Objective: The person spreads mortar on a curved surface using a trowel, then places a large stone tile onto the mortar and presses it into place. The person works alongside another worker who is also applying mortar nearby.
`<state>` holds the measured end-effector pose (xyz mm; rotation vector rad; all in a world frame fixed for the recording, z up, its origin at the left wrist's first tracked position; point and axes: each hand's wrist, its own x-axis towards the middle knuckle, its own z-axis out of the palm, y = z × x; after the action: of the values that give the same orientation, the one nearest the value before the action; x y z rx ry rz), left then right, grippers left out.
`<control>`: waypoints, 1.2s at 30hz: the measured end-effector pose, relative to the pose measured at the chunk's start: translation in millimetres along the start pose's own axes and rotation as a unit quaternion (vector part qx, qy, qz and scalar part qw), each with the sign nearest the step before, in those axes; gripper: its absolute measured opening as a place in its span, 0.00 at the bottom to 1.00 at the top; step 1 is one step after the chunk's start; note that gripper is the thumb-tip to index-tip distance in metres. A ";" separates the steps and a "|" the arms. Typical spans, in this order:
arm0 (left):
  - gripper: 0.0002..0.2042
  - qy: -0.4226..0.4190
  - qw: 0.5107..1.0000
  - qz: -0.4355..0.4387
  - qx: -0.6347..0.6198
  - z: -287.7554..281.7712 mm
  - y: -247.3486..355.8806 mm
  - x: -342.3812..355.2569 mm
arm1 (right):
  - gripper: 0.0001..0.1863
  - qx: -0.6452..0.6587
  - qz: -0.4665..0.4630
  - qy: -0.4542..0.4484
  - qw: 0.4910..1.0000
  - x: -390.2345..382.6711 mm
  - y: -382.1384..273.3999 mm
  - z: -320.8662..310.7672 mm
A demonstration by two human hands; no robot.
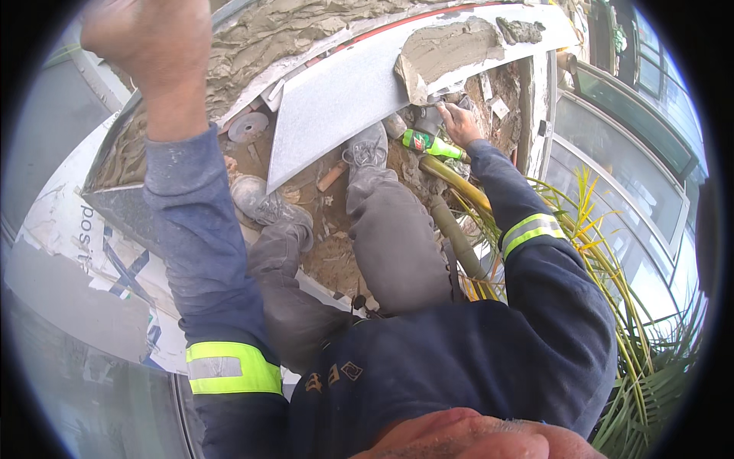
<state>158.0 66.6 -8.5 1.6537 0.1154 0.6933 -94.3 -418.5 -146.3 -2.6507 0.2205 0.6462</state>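
A long pale slab (336,99) slants across the upper middle, above my shoes. Wet grey mortar (453,50) is spread over its right part, with a thick ridge at the near edge. My right hand (459,125) is at that edge, beside the ridge, its fingers curled around something the view hides. Just below it lies a green plastic bottle (432,144) with a bright label. My left hand (149,46) is raised at the upper left and looks closed; its far side is out of sight, so what it holds, if anything, does not show.
Rough mortar (283,46) covers the ledge behind the slab. A round grey disc (248,127) and a wooden piece (332,176) lie on the dirt around my shoes (368,145). Plant stalks (459,183) and leaves (638,382) stand at the right, before glazed panels (619,145).
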 end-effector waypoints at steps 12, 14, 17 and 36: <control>0.12 -0.078 0.880 -0.465 0.055 -102.7 87.8 -245.5 | 0.19 0.077 0.083 0.137 0.984 -60.3 -105.5 126.9; 0.12 -0.166 0.882 -0.423 0.120 -106.6 74.8 -272.7 | 0.21 0.082 0.085 0.125 0.985 -69.0 -117.3 131.9; 0.12 -0.245 0.864 -0.413 0.150 -102.0 74.3 -311.1 | 0.21 0.110 0.053 0.045 0.992 -84.0 -121.7 115.3; 0.12 -0.424 0.812 -0.381 0.125 -52.1 98.1 -361.2 | 0.19 0.336 0.212 0.144 0.906 1.6 -126.4 122.7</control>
<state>-191.2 -71.7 -49.8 1.8255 0.2093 -0.7184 -112.2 -252.7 -203.2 -2.0094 0.9414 0.2211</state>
